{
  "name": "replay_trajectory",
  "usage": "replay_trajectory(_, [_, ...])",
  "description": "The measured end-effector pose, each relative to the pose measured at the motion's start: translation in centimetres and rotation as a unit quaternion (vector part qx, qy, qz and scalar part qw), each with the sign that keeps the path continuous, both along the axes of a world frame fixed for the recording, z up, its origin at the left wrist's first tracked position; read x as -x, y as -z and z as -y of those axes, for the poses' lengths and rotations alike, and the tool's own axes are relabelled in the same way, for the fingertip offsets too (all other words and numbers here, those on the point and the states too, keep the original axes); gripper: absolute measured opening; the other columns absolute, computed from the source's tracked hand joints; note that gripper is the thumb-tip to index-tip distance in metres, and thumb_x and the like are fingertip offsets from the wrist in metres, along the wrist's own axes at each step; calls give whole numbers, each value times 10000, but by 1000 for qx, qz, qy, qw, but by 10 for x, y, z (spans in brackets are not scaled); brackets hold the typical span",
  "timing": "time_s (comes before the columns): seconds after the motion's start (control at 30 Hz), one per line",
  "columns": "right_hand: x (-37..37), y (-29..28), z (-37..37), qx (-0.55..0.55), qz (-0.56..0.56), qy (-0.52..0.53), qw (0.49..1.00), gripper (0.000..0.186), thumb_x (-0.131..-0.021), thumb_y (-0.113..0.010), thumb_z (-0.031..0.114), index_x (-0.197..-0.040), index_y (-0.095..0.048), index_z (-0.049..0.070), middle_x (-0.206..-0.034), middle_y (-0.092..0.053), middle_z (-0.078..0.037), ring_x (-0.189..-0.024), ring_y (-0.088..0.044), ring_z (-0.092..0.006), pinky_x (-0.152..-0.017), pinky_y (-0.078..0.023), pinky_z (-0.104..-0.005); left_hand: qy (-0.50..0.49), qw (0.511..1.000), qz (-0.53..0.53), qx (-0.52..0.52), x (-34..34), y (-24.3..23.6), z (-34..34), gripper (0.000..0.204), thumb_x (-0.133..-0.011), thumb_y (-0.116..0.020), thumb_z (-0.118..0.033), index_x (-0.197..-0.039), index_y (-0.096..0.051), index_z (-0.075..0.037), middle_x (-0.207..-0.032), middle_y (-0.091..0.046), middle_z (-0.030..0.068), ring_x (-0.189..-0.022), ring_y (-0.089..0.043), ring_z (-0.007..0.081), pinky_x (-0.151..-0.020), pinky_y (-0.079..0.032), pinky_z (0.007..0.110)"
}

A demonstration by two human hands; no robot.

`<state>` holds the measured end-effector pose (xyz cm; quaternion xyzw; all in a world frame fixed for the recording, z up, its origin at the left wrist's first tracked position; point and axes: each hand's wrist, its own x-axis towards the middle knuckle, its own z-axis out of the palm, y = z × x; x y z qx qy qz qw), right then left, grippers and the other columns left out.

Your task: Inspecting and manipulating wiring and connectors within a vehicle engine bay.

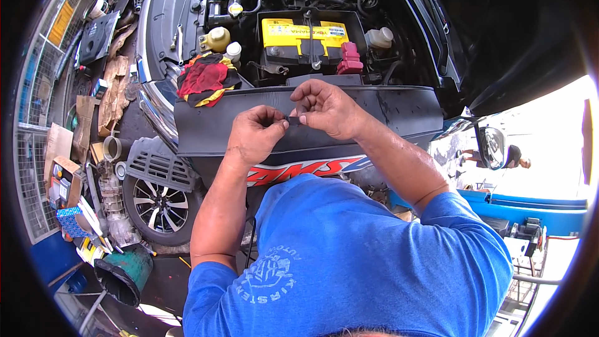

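Over the black fender cover (387, 109) at the front of the engine bay, my two hands come close together. A small black piece (292, 121), too small to name, is pinched between them. My left hand (256, 132) has its fingers curled, thumb pressed against one end of the piece. From the other side my right hand (327, 111) grips it between thumb and a finger, the other fingers bent above. Beyond my hands sits a car battery (284, 30) with a yellow top and a red terminal cover (350, 59).
A red, black and yellow rag (206, 79) and a wrench (180, 43) lie on the left of the bay. Reservoir caps (379, 38) flank the battery. Down left are a wheel (159, 206), boxes, car parts and a green bucket (128, 271). A side mirror (493, 147) juts out right.
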<state>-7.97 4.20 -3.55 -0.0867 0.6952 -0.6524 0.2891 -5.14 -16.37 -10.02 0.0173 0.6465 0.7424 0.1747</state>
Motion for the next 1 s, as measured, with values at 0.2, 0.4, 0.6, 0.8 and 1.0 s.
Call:
replay_trajectory(0.2, [-2, -1, -3, 22, 6, -2, 1000, 404, -797, -605, -53, -1183, -494, -6, -936, -602, -60, -901, -601, -112, -801, -491, -256, 7, 995, 55, -82, 4, 0, -1, 85, -811, -673, -32, -870, -673, 29, -756, -644, 5, -670, -530, 54, -573, -412, 220])
replay_trajectory(0.4, [0, 6, -9, 61, 11, -22, 998, 425, -793, -596, -69, -1193, -479, 13, -920, -596, -61, -913, -610, -131, -819, -509, -283, 67, 998, 21, 6, 6, 5, -2, 55, -843, -610, -35, -811, -623, 8, -749, -626, 34, -675, -558, 90, -635, -446, 231])
replay_trajectory(0.6, [3, 21, -24, 211, 133, 47, 967, 391, -842, -563, -60, -1217, -503, 33, -951, -593, -66, -964, -624, -182, -874, -546, -419, 6, 992, 38, -120, 1, 4, -8, 58, -834, -569, -31, -797, -604, -4, -711, -597, 18, -668, -526, 76, -626, -413, 224])
replay_trajectory(0.8, [10, 16, -42, 167, 185, 135, 959, 333, -897, -586, 78, -1229, -596, 47, -1151, -613, -75, -1060, -591, -197, -897, -495, -406, 8, 1000, -4, 24, 1, -9, -13, 57, -817, -576, -33, -803, -615, 5, -699, -590, -3, -637, -500, 59, -588, -393, 217])
replay_trajectory(1.0, [-3, -6, -45, -116, -230, -79, 963, 385, -848, -665, 123, -1214, -618, 17, -1100, -650, -90, -998, -607, -169, -888, -481, -307, 39, 991, -73, 107, -5, -25, -38, 101, -790, -584, -80, -783, -617, 14, -660, -573, 11, -619, -483, 82, -552, -408, 271])
